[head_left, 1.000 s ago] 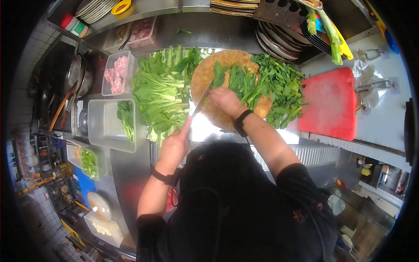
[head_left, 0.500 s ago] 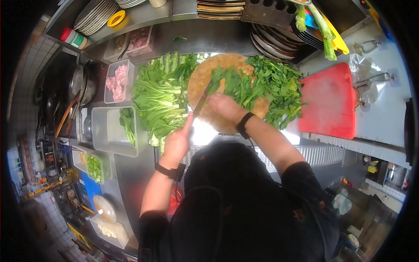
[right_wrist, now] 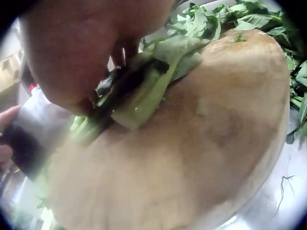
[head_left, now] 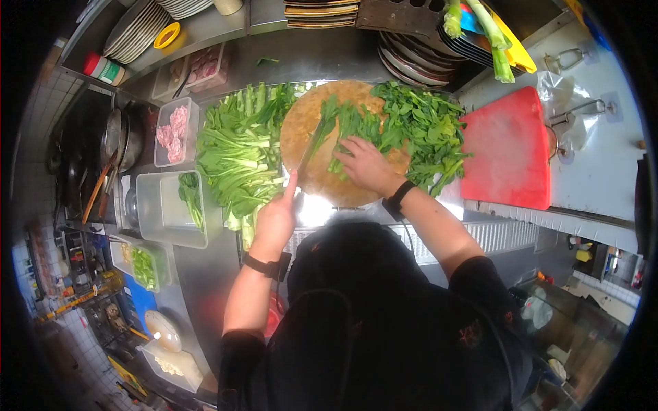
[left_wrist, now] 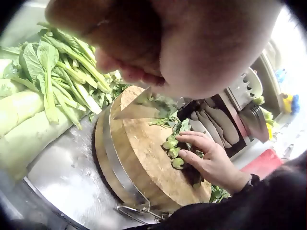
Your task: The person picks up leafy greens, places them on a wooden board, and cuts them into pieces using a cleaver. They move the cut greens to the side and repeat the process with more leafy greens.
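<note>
Left hand (head_left: 274,222) closed round the cleaver (head_left: 310,147), blade angled up across the left part of the round wooden chopping block (head_left: 301,116). Right hand (head_left: 369,164) half open, fingers spread and slightly bent, resting on the leafy greens (head_left: 349,121) on the block; no tight grip visible. Greens sit under its fingers and extend beyond the fingertips, right of the blade. Left wrist view: at least 3 cut stem ends (left_wrist: 173,153) by the thumb and index finger. Stalk pile (head_left: 240,144) left of block, leaf pile (head_left: 428,130) on its right side, red cutting board (head_left: 507,151) further right.
</note>
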Action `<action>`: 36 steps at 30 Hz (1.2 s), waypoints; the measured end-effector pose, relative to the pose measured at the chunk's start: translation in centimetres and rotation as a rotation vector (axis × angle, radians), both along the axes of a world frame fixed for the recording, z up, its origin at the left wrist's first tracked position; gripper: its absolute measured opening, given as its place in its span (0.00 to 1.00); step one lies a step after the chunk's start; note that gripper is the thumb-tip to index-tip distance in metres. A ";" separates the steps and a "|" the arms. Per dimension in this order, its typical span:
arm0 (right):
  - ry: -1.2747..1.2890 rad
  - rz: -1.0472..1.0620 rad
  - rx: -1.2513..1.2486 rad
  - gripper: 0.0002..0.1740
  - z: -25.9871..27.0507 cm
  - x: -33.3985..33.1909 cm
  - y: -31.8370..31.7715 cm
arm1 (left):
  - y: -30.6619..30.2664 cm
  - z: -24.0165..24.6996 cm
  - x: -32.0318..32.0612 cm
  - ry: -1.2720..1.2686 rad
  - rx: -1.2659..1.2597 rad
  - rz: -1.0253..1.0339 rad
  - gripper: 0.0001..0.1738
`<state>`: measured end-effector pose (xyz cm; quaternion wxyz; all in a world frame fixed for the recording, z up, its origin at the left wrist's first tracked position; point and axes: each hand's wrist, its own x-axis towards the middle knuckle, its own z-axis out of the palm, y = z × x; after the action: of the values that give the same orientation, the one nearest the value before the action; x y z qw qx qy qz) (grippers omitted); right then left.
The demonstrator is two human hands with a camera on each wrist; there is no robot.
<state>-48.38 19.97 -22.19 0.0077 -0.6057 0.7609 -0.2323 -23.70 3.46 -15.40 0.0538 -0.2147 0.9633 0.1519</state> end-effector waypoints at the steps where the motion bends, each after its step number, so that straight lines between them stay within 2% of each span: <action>1: -0.003 -0.004 -0.001 0.20 -0.1 -0.1 0.2 | 0.2 0.3 0.3 0.069 0.011 0.008 0.47; 4: 0.040 -0.013 -0.064 0.18 -0.4 -0.1 0.6 | 1.0 0.8 1.0 0.140 -0.012 0.021 0.45; 8: -0.065 0.056 -0.171 0.11 -1.9 -0.7 -0.2 | 1.5 0.5 1.6 0.191 -0.013 0.056 0.47; 10: -0.095 0.096 -0.191 0.09 -2.3 -0.9 -0.8 | 2.0 0.8 1.7 0.187 0.027 0.045 0.47; 15: -0.085 0.042 -0.229 0.04 -2.9 -1.0 -2.1 | 3.0 1.3 1.7 0.130 0.097 0.022 0.48; 36: -0.121 0.064 -0.245 0.03 -3.5 -1.4 -2.2 | 3.1 2.0 2.7 0.065 0.060 -0.020 0.45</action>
<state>-49.80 17.74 -25.65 -0.0131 -0.6108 0.7054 -0.3593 -20.98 6.54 -13.43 0.0304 -0.1982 0.9616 0.1871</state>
